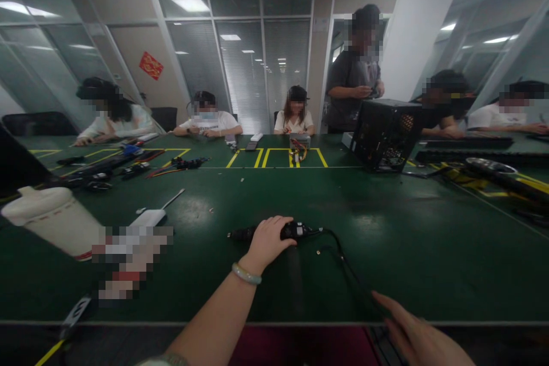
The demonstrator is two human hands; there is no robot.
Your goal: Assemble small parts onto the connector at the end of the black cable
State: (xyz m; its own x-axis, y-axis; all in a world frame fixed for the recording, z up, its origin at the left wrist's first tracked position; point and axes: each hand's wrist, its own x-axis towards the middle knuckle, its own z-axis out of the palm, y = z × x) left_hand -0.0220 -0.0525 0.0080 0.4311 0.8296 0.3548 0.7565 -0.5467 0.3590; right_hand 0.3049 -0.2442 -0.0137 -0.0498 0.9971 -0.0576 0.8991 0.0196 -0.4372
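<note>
On the green table [343,291], a black electric screwdriver [242,234] lies on its side, its tip pointing left. My left hand [269,238], with a bracelet at the wrist, is wrapped over the middle of its body. A black cable [337,243] leaves the tool's right end and curves down toward the table's front edge. There my right hand [407,320] is closed around the cable, thumb side up, partly blurred.
A white cup [51,217] and a white device [150,217] stand at left. Cables and dark parts [132,168] lie behind them. A black computer case [384,134] is at the back right. Several people sit beyond the table; one person stands.
</note>
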